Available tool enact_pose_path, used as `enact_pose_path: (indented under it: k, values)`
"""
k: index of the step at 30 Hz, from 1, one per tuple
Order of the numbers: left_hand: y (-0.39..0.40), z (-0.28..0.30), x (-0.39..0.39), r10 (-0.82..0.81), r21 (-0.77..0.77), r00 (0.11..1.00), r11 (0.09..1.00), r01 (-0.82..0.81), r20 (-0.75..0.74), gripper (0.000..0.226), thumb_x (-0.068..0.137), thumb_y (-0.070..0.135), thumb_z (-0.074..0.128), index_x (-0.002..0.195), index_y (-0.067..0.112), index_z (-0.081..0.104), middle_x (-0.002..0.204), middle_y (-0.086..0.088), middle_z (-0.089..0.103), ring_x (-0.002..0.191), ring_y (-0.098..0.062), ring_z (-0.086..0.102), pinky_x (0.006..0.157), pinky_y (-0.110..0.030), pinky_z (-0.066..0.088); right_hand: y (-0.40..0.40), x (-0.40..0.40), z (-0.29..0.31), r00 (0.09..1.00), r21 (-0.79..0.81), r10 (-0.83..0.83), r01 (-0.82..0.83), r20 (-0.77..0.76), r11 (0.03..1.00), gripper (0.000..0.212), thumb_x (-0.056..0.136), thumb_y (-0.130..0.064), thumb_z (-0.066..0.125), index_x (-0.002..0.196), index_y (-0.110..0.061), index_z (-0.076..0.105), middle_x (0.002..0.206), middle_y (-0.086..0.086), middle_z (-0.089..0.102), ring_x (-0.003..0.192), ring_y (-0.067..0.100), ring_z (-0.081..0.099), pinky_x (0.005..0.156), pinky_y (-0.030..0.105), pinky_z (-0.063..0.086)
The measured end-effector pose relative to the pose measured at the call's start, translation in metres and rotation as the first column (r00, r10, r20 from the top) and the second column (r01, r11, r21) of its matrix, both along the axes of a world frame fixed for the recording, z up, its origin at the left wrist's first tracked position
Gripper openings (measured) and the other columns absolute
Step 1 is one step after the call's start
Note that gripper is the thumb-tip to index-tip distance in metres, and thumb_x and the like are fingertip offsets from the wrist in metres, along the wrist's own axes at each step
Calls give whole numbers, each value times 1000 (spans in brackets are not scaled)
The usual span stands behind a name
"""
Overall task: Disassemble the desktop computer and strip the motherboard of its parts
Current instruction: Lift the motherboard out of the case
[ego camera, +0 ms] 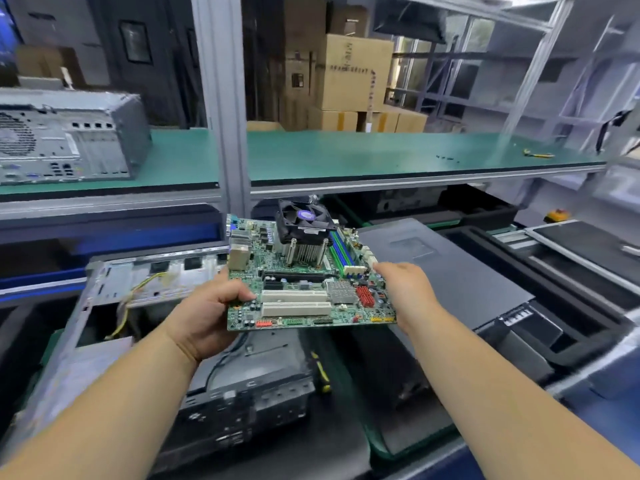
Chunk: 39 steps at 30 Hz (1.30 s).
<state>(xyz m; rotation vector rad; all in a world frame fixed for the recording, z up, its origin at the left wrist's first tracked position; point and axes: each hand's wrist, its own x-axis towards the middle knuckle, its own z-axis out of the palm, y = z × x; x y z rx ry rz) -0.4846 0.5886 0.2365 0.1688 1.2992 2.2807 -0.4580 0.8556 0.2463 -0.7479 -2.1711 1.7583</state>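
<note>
- Motherboard [304, 289] underside hidden; fingers of both hands beneath it out of sight, so full grip can't be confirmed.
- Open case [114, 306] at lower left is blurred, its interior hard to read; dark chassis [249, 403] below the board also smeared.
- Both forearms reach forward from the bottom edge, elbows cut off.
- Left hand [204, 317] grips the board's left edge, thumb on top near the white slots [294, 303], fingers curled under.
- Right hand [407, 292] holds the right edge, knuckles up, fingers wrapped over the rim.
- Board is held in the air, roughly level, above the chassis and in front of the green bench [381, 157].
- Fan and heatsink [304, 233] sit on the board's far half.
- Second case [65, 140] stands on the bench, far left.
</note>
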Motion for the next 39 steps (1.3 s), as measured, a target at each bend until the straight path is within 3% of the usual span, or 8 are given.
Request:
enact_pose_path:
  k: [5,10,13,18,23,28,32,39]
  values:
    - [79,-8,-6,52,-52,998,997,-51,21,60,61,-10,48,114,16,59,81,-9,57,64,-21,57,56,-28,49,73,1,-6,999,48,-36,35,20,998,59,92,-29,62,129,13,44,136,32,41,126,50,38,106,64,31]
    - [137,-16,-9,174,-203,979,968,-149,111,52,61,1,58,111,9,53,96,-7,52,74,-18,46,67,-32,37,133,-3,-18,991,144,-107,95,79,985,46,91,-37,64,108,5,62,123,21,63,105,42,60,91,55,51]
    - [158,-26,-12,166,-178,974,974,-138,154,36,77,-10,45,108,7,50,91,-8,52,65,-16,47,56,-26,37,163,-6,-30,990,199,-101,80,97,977,27,92,-42,63,98,-17,56,105,4,62,87,23,54,78,38,42]
    - [175,-32,-18,93,-239,975,970,-43,203,48,76,-11,43,117,12,47,92,-8,52,59,-16,56,55,-26,48,188,-9,-46,991,262,-101,74,90,962,23,90,-44,63,95,-23,57,79,-9,56,68,8,51,58,28,39]
    - [185,-34,-16,77,-443,991,896,-20,111,75,49,8,56,123,16,48,102,-4,52,77,-16,43,76,-32,34,200,-18,-51,989,300,-64,21,135,954,25,91,-45,62,95,-20,58,88,-6,60,77,10,54,74,38,46]
    - [192,-39,-14,57,-506,994,863,-4,90,77,44,14,55,120,21,50,115,-2,52,98,-19,45,88,-37,29,207,-23,-51,968,391,-44,-58,247,919,52,91,-45,58,112,2,64,116,21,62,104,39,60,92,54,51]
    - [195,-42,-13,63,-497,994,868,-8,93,74,44,13,54,118,19,51,118,-3,51,92,-17,45,89,-37,28,214,-29,-53,956,422,-91,-36,277,906,46,93,-41,48,60,-10,50,110,10,37,86,29,45,73,35,38]
    - [192,-43,-8,89,-503,992,864,-31,92,65,46,17,57,111,16,55,120,-2,52,86,-15,46,101,-42,30,215,-28,-54,971,537,-65,-70,228,841,48,97,-33,42,54,-15,33,85,14,36,72,24,32,62,33,26]
